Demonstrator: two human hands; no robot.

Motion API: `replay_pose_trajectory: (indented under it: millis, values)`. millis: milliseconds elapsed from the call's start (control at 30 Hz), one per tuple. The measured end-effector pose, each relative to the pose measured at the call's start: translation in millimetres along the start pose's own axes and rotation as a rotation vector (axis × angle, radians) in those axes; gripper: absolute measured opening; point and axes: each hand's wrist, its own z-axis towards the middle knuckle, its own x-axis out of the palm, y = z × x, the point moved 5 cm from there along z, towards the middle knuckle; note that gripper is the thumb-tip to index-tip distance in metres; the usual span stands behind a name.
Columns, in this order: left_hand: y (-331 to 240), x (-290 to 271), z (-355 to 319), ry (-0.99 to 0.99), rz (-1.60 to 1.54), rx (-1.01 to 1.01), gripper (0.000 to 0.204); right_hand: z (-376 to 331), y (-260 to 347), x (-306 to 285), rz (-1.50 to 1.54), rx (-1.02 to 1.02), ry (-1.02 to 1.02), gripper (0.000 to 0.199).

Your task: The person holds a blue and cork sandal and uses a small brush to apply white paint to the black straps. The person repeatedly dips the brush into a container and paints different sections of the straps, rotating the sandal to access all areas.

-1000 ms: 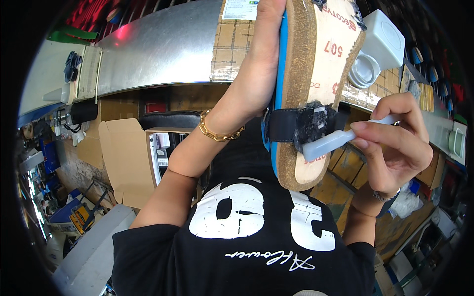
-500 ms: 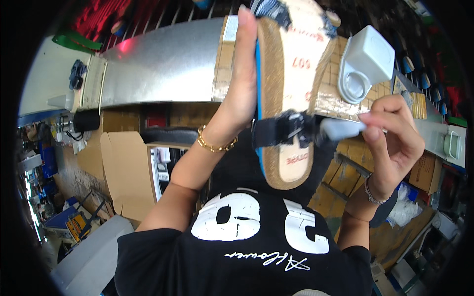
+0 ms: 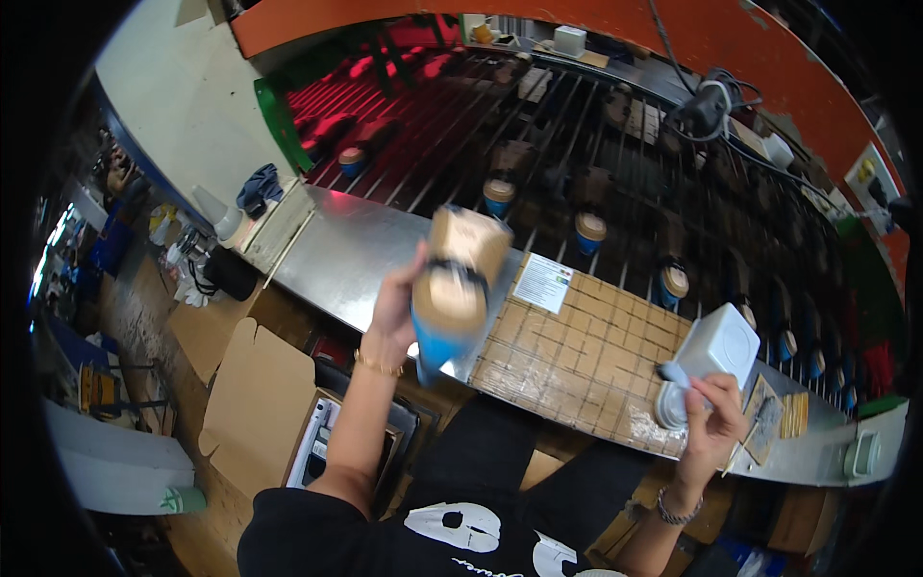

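Observation:
Blurred by motion, a sandal point(image 3: 452, 301) with a cork-coloured sole, pale insole and dark strap sits on a blue shoe last point(image 3: 433, 351). My left hand point(image 3: 392, 298) grips it by its left side above the metal table edge. My right hand point(image 3: 716, 418) pinches a small brush point(image 3: 677, 375) with a pale handle and dark tip. The brush is over the round cup point(image 3: 669, 408) of a white plastic dispenser point(image 3: 721, 344); whether its tip touches the cup I cannot tell.
A taped cardboard mat point(image 3: 567, 365) lies on the metal table point(image 3: 336, 240), a printed card point(image 3: 542, 283) at its corner. Behind, a conveyor point(image 3: 548, 135) carries several sandals on blue lasts under red light. An open cardboard box point(image 3: 255, 404) stands at lower left.
My left hand has lowered the sandal away from close view, to the left and turned. My right hand has carried the brush from beside the strap to the dispenser's cup. The view has tilted up.

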Motion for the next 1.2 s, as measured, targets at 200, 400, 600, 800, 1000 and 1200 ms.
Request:
replay_pose_trajectory:
  millis: [200, 400, 600, 800, 1000, 1200]
  values:
    - [-107, -120, 146, -0.183, -0.239, -0.013, 0.083, -13, -39, -21, 0.099, 0.164, -0.02, 0.014]
    - [-154, -211, 215, -0.706, -0.871, 0.019, 0.112, -18, -41, -21, 0.098, 0.188, 0.092, 0.013]
    - [-121, -140, 190, -0.662, 0.125, 0.294, 0.099, -33, -48, -23, 0.146, 0.274, 0.112, 0.014]
    - [-48, -39, 237, -0.482, 1.924, 0.296, 0.093, -39, -50, 0, 0.274, 0.36, 0.222, 0.016]
    - [-45, -78, 285, -0.426, 2.303, -0.112, 0.097, -49, -38, -36, 0.075, 0.315, 0.137, 0.017]
    - [-120, -15, 190, -0.444, 1.181, -0.114, 0.043, -51, -46, -106, -0.487, 0.246, -0.087, 0.019]
